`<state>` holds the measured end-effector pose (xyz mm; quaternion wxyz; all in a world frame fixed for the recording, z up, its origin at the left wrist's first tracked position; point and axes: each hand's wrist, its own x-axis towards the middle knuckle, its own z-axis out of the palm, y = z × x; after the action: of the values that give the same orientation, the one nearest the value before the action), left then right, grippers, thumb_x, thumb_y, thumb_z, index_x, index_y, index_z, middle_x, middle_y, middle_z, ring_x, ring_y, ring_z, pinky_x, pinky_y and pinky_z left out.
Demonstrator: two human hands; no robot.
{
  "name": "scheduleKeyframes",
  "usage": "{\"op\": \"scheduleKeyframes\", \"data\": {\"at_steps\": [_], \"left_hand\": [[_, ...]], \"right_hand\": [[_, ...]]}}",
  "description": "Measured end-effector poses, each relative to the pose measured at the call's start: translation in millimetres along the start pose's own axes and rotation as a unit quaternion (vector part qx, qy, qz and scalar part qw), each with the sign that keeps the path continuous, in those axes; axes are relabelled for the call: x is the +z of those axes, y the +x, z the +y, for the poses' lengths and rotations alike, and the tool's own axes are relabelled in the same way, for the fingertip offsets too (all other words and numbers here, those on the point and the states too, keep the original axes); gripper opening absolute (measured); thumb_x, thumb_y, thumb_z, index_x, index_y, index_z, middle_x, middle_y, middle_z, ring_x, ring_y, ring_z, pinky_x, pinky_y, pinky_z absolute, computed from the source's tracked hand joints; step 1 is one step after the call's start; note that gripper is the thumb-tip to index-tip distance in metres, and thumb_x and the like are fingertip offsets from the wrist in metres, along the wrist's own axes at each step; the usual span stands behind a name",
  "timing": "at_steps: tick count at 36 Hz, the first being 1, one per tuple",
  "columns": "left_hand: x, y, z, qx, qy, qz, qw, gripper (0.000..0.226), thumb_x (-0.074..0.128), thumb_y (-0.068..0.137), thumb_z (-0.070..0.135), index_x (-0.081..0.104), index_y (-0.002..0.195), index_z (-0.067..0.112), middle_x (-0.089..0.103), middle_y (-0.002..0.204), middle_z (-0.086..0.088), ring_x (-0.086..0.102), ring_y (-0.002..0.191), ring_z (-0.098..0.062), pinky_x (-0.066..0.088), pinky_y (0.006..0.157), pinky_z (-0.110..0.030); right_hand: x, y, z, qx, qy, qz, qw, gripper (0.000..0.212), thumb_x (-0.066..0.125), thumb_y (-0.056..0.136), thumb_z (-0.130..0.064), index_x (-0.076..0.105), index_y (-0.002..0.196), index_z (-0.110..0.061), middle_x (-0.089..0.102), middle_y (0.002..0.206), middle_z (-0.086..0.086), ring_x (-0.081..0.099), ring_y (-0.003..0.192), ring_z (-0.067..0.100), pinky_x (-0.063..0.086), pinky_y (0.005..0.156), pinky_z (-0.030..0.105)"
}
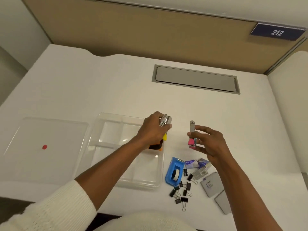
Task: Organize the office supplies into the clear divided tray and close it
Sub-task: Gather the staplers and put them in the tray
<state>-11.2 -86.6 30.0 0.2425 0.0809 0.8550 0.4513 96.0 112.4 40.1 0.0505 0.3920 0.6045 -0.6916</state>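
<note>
gripping staplers, l hand (152, 129) yellow, r hand (208, 141) pink, white desk (116, 84), tan partition (133, 30)

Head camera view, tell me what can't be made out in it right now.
- Head view: tray right-hand compartments, hidden by the left hand and forearm.
- Head view: item in the left hand, mostly wrapped by fingers; only metal and a yellow tip show.
- Head view: packets near the right hand, print too small and blurred.
- Head view: grey case, blurred.

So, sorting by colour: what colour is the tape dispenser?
Blue; the tape dispenser lies right of the tray, clearest in the head view.
</note>
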Motion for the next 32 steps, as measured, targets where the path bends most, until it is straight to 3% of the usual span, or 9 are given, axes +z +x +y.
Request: {"op": "scheduleKeyframes", "data": {"at_steps": [2, 7, 11, 15, 20, 24, 28, 32], "left_hand": [[-21.3, -5.4, -11.1, -0.009, 0.027, 0.019, 0.999, 0.039, 0.071, 0.092, 0.039, 0.058, 0.126, 0.023, 0.065, 0.108, 0.007, 0.064, 0.095, -0.016, 0.058, 0.081, -0.037], [-65.8, -12.6, -41.3, -0.066, 0.042, 0.080, 0.994, 0.044, 0.073, 0.090, 0.040, 0.060, 0.126, 0.019, 0.067, 0.113, -0.002, 0.064, 0.101, -0.024, 0.057, 0.084, -0.042], [-87.8, -15.7, -57.8, -0.119, 0.007, 0.091, 0.989, 0.037, 0.077, 0.086, 0.034, 0.064, 0.114, 0.013, 0.070, 0.106, -0.008, 0.069, 0.096, -0.030, 0.060, 0.082, -0.051], [-97.9, -15.4, -65.5, -0.146, -0.011, 0.088, 0.985, 0.027, 0.077, 0.086, 0.031, 0.068, 0.101, 0.011, 0.074, 0.093, -0.011, 0.075, 0.078, -0.028, 0.065, 0.066, -0.045], [-101.5, -12.8, -74.7, -0.139, 0.030, 0.077, 0.987, 0.027, 0.075, 0.087, 0.034, 0.065, 0.104, 0.017, 0.075, 0.089, -0.005, 0.076, 0.062, -0.022, 0.064, 0.069, -0.039], [-96.0, -10.1, -80.1, -0.135, 0.079, 0.103, 0.982, 0.030, 0.078, 0.081, 0.043, 0.066, 0.102, 0.025, 0.075, 0.091, 0.000, 0.075, 0.073, -0.022, 0.061, 0.078, -0.038], [-91.9, -6.4, -84.5, -0.157, 0.081, 0.124, 0.976, 0.032, 0.084, 0.074, 0.042, 0.070, 0.099, 0.027, 0.071, 0.103, -0.001, 0.069, 0.093, -0.025, 0.055, 0.075, -0.031], [-86.3, -4.4, -86.5, -0.157, 0.083, 0.128, 0.976, 0.031, 0.084, 0.074, 0.042, 0.074, 0.098, 0.026, 0.071, 0.101, 0.000, 0.064, 0.084, -0.022, 0.043, 0.067, -0.026]], "right_hand": [[23.4, -6.3, -3.2, -0.002, -0.007, -0.032, 0.999, 0.037, 0.088, 0.073, -0.008, 0.076, 0.107, -0.015, 0.080, 0.091, 0.015, 0.076, 0.071, 0.024, 0.063, 0.067, 0.037], [85.7, -17.7, -3.6, 0.007, -0.036, -0.090, 0.995, 0.037, 0.088, 0.073, -0.007, 0.076, 0.107, -0.014, 0.079, 0.091, 0.016, 0.078, 0.075, 0.026, 0.062, 0.063, 0.035], [133.1, -20.6, 3.0, 0.020, -0.040, -0.100, 0.994, 0.040, 0.089, 0.068, -0.003, 0.076, 0.105, -0.008, 0.077, 0.097, 0.018, 0.077, 0.073, 0.027, 0.062, 0.061, 0.036], [173.1, -16.8, 10.6, 0.034, -0.060, -0.099, 0.993, 0.042, 0.089, 0.069, 0.000, 0.072, 0.107, -0.003, 0.075, 0.076, 0.011, 0.074, 0.063, 0.027, 0.063, 0.062, 0.040], [199.7, -11.1, 19.6, 0.029, -0.094, -0.058, 0.994, 0.049, 0.093, 0.064, -0.003, 0.071, 0.107, -0.009, 0.075, 0.089, 0.017, 0.077, 0.063, 0.027, 0.065, 0.060, 0.045], [204.9, -7.3, 22.8, 0.019, -0.107, -0.027, 0.994, 0.044, 0.092, 0.065, -0.002, 0.072, 0.103, -0.007, 0.075, 0.086, 0.020, 0.078, 0.067, 0.031, 0.065, 0.062, 0.052], [205.9, -3.9, 26.3, -0.005, -0.134, 0.018, 0.991, 0.027, 0.087, 0.070, -0.003, 0.070, 0.090, -0.007, 0.073, 0.077, 0.015, 0.077, 0.059, 0.024, 0.064, 0.054, 0.046], [207.0, 0.4, 28.3, -0.015, -0.171, 0.039, 0.984, 0.027, 0.089, 0.071, -0.011, 0.071, 0.091, -0.013, 0.074, 0.078, 0.012, 0.077, 0.063, 0.024, 0.065, 0.058, 0.046]]}}
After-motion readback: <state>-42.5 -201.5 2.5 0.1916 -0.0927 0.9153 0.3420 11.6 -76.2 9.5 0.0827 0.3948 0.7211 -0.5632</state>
